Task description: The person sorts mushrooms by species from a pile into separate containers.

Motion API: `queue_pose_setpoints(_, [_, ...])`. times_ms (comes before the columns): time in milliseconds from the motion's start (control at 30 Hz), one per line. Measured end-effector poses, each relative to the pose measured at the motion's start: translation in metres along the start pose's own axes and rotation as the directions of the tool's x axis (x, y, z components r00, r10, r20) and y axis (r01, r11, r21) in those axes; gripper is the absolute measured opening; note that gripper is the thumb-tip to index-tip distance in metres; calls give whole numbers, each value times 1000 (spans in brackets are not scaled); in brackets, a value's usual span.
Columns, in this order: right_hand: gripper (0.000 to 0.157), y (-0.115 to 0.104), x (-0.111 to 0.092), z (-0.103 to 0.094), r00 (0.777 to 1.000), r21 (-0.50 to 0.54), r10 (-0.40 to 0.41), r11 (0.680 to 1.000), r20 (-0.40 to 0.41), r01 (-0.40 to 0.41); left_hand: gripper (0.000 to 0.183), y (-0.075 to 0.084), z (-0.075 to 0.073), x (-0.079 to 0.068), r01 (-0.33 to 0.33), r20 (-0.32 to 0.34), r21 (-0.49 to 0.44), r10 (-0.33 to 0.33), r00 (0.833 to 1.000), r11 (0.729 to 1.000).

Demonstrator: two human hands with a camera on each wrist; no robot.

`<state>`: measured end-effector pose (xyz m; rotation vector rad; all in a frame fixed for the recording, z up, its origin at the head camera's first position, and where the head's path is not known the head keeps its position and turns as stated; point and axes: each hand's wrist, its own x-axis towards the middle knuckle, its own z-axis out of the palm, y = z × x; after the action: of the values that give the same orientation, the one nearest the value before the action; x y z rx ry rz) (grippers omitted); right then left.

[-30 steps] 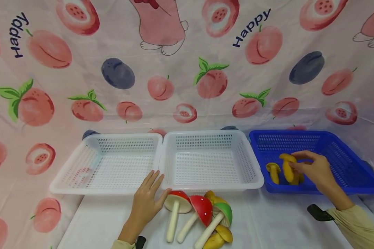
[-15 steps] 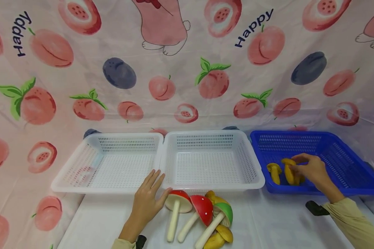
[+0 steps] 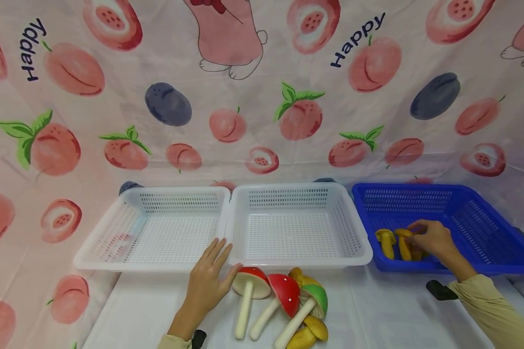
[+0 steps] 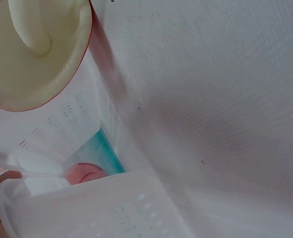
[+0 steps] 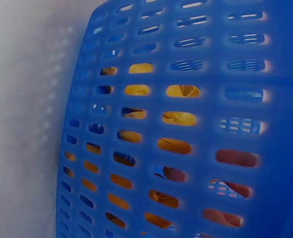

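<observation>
Your right hand [image 3: 434, 241] pinches a mushroom [image 3: 404, 246] inside the blue basket's front edge [image 3: 395, 265], with room rightward. Your left hand [image 3: 206, 281] is spread.

Fruit-print backdrop [image 3: 251, 94] — white tablecloth [image 3: 375, 312]

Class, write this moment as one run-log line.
right hand: holds yellow mushroom in blue basket | left hand: at front rims of white baskets | table: red-capped mushrooms, green-capped mushroom
</observation>
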<state>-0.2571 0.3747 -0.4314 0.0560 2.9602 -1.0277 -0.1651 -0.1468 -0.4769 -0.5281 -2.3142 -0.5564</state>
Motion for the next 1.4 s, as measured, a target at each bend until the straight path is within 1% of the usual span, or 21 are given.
queue_pose_setpoints(100, [37, -1, 0, -2, 1000, -28, 6, 1000, 11, -6, 51, 0, 0, 0, 6, 6, 0, -6, 1000, 1000])
queue_pose_setpoints(267, [37, -5, -2, -5, 1000, -42, -5, 999, 25, 6, 51, 1, -1, 1, -14, -8, 7, 14, 1000, 1000])
queue_pose_setpoints(467, [37, -8, -8, -9, 997, -67, -75, 995, -1, 75, 51, 1, -1, 1, -4, -3, 14, 5, 1000, 1000])
queue_pose_setpoints(667, [38, -18, -18, -12, 990, -79, -137, 988, -26, 134, 51, 0, 1, 0, -15, -27, 27, 16, 1000, 1000])
queue_pose_setpoints(1000, [34, -45, -45, -15, 970, -29, -236, 972, -61, 235, 51, 0, 0, 1, -8, -17, 25, 8, 1000, 1000])
queue_pose_setpoints(1167, [29, -58, -58, -13, 963, -40, -256, 967, -84, 253, 51, 2, 0, 0, -4, -13, 22, 4, 1000, 1000])
queue_pose_setpoints(1333, [27, -74, -73, -10, 960, -2, -267, 963, -89, 268, 52, 3, 0, 0, -1, -7, 20, 1, 1000, 1000])
queue_pose_setpoints(1400, [25, -81, -80, -7, 953, 13, -286, 957, -96, 289, 52, 3, 0, 0, -3, -7, 19, 3, 1000, 1000])
